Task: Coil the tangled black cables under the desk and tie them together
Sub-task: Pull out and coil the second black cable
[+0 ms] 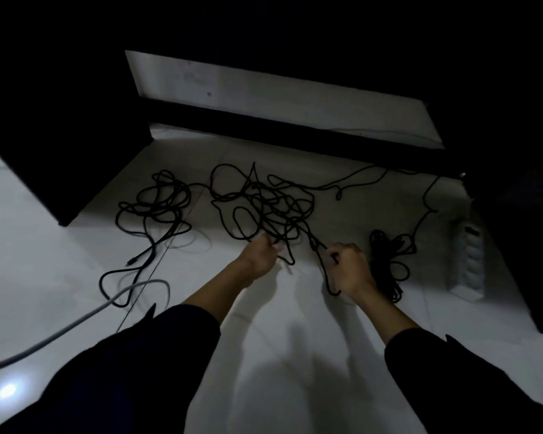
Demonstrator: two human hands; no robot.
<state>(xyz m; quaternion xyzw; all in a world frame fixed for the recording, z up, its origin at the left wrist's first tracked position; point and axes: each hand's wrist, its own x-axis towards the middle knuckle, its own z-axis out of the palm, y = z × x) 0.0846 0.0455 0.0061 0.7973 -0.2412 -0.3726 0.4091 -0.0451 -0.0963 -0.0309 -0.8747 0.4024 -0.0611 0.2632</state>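
A tangle of black cables (264, 205) lies on the pale floor under the desk. My left hand (259, 255) grips a strand at the tangle's near edge. My right hand (350, 266) is closed on another black strand that runs up into the tangle and loops down below the fist. A looser pile of black cable (157, 198) lies to the left, with a plug end trailing toward me. Just right of my right hand sits a bunched black cable bundle (389, 258).
A white power strip (469, 261) lies at the right beside a dark desk panel (521, 214). Another dark panel (60, 145) stands at the left. A grey cable (76, 321) crosses the floor at the lower left. A thin black cable (427, 195) runs toward the back.
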